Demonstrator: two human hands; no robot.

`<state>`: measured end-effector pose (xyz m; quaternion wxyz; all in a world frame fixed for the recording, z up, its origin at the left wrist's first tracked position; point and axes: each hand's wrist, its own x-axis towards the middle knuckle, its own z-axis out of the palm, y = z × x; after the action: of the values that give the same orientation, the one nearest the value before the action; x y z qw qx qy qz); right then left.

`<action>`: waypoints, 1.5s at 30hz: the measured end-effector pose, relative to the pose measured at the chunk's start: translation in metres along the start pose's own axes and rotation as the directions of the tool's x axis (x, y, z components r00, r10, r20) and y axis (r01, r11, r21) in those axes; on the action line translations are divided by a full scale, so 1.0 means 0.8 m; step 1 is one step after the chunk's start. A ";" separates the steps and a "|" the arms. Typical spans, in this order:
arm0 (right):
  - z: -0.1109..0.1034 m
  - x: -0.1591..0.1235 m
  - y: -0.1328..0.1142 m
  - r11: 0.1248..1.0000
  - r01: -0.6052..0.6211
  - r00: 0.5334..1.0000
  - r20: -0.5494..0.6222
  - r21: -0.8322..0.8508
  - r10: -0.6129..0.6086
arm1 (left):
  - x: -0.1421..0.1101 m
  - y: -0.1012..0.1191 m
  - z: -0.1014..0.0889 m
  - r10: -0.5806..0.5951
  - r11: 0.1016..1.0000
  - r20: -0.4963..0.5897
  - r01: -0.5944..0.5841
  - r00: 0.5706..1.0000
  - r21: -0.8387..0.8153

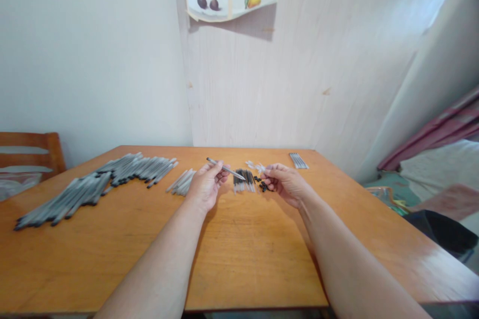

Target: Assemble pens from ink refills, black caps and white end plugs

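My left hand (209, 182) is closed around a pen (234, 173) with a clear barrel and a black end; its tip points right and slightly down. Thumb and fingers of my right hand (282, 182) are pinched at a small clear piece (262, 170) that looks like a pen cap, partly hidden by the fingertips. Similar clear pieces (250, 164) lie just left of it. Between and beyond my hands is a row of dark ink refills (245, 179) with clear ends. Small black plugs (263, 187) lie scattered beside my right fingers.
Clear empty barrels (180, 183) lie left of my left hand. Large piles of black-ended pens (75, 199) spread over the left of the wooden table (239, 254). A neat row of pens (298, 160) lies back right. A chair (56, 152) stands left, a black bin (441, 232) right.
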<state>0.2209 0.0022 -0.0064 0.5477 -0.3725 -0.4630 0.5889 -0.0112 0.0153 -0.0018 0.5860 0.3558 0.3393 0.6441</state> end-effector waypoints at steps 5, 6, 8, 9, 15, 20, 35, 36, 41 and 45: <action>0.014 -0.004 0.009 0.999 -0.008 0.998 0.064 -0.053 0.011 | 0.001 0.000 0.000 0.006 1.000 -0.004 -0.006 1.000 -0.006; 0.016 -0.005 0.011 0.998 -0.016 0.997 0.068 -0.066 0.020 | 0.001 -0.001 0.000 0.007 1.000 -0.004 -0.007 1.000 -0.005; 0.021 -0.005 0.014 0.995 -0.028 0.997 0.070 -0.094 0.034 | 0.002 -0.001 0.000 0.008 1.000 -0.004 -0.008 1.000 -0.003; 0.023 -0.005 0.015 0.994 -0.029 0.997 0.067 -0.109 0.036 | 0.002 -0.001 0.000 0.010 1.000 -0.004 -0.010 1.000 -0.002; 0.032 -0.008 0.019 0.988 -0.042 0.997 0.052 -0.152 0.050 | 0.002 -0.002 0.000 0.017 1.000 0.000 -0.017 1.000 -0.007; 0.037 -0.011 0.019 0.986 -0.045 0.998 0.046 -0.160 0.053 | 0.001 -0.003 -0.001 0.010 1.000 0.004 -0.009 1.000 -0.005; 0.041 -0.012 0.023 0.986 -0.040 0.998 0.043 -0.163 0.047 | -0.002 -0.010 0.003 -0.018 1.000 0.049 0.018 0.999 0.007; 0.041 -0.011 0.023 0.987 -0.039 0.998 0.043 -0.159 0.047 | -0.002 -0.010 0.003 -0.018 1.000 0.053 0.017 0.998 0.008; 0.040 -0.010 0.023 0.990 -0.011 0.998 0.055 -0.141 0.019 | -0.002 -0.012 0.004 -0.017 0.999 0.062 0.015 0.998 0.032; 0.038 -0.009 0.023 0.989 -0.002 0.999 0.044 -0.147 0.009 | -0.003 -0.012 0.005 -0.024 0.998 0.059 0.020 0.998 0.060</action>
<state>0.1875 -0.0086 -0.0157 0.5069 -0.3999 -0.5160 0.5629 -0.0026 0.0138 -0.0083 0.5921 0.3885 0.3444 0.6163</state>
